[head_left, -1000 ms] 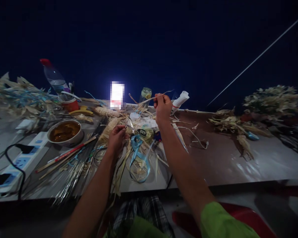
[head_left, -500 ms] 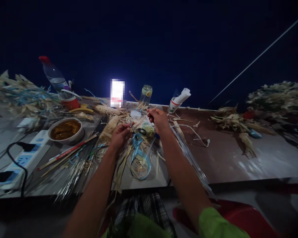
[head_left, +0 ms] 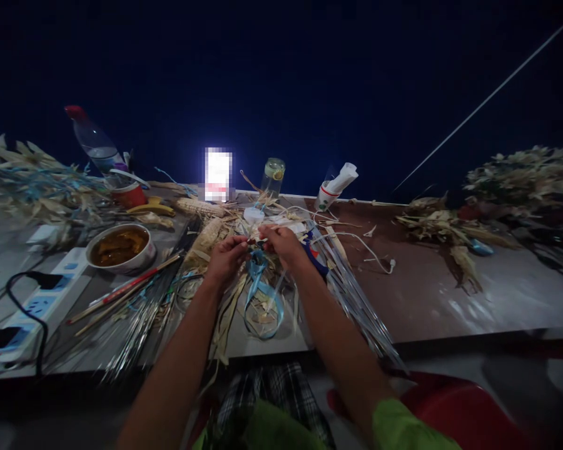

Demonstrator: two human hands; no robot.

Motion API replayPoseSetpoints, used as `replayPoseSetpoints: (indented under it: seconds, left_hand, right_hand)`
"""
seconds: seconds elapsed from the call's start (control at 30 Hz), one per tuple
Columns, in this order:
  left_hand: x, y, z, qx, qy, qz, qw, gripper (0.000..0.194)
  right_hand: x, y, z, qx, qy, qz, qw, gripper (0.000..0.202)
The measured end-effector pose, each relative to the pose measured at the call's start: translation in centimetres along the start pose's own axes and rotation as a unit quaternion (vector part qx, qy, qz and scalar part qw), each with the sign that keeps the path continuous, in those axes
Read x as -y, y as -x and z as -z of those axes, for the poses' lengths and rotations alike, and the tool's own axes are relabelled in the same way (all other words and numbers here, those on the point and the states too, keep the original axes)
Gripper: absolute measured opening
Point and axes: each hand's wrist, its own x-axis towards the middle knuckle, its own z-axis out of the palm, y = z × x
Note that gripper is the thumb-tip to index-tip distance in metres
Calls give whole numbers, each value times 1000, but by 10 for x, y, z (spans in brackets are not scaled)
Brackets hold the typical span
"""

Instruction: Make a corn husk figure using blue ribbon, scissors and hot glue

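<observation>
My left hand [head_left: 226, 259] is closed in a pinch above the middle of the littered table. Close beside it, my right hand [head_left: 281, 245] also pinches, its fingertips nearly meeting the left ones. Whatever lies between the fingertips is too small and dim to name. Below the hands a light blue ribbon [head_left: 278, 312] hangs in a loop over dry corn husk strips [head_left: 225, 325]. A small white cup [head_left: 253, 215] stands just beyond the fingers. Blue-handled scissors [head_left: 315, 257] lie partly hidden behind my right wrist.
Thin metal wires [head_left: 134, 340] lie at the left, more rods [head_left: 361, 306] at the right. A bowl of brown liquid [head_left: 121, 265] stands near a power strip [head_left: 42, 306]. Behind are corn cobs [head_left: 199, 207], a glass jar [head_left: 274, 178], a tilted bottle [head_left: 96, 147] and a bright blurred screen [head_left: 217, 174].
My right hand has come down and left, toward my left hand, uncovering the blue-handled scissors. The left hand stays nearly in place. The view has shifted slightly.
</observation>
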Motion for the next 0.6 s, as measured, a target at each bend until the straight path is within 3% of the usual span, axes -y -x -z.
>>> replayPoseSetpoints:
  seconds: [0.2,0.47,0.6]
  left_hand:
    - [3,-1,0,-3,-25,10,1000,30]
    - [5,-1,-1,5,-46,6,999,27]
    - [4,1,-4,-10,-54,8,998,26]
  right_hand:
    - [-20,1,-5,-40,49,25,998,25]
    - [-24,2,-6,-14,-112,-32,993,25]
    - [-30,2,-5,-8,-139,-42,989,26]
